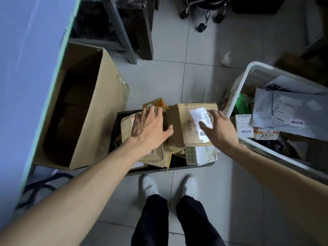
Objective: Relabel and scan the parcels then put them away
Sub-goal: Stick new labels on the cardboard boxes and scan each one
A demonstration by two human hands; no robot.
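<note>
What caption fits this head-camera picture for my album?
Left hand rests on a brown parcel; right hand touches the label on a cardboard box.

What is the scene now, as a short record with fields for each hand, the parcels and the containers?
left hand: left hand rests on a brown parcel, fingers spread
right hand: right hand lies on a brown box, thumb pressing its white label
parcels: both piled in a dark crate on the floor
right side: white basket holding a grey mailer bag
left side: large open carton
</note>
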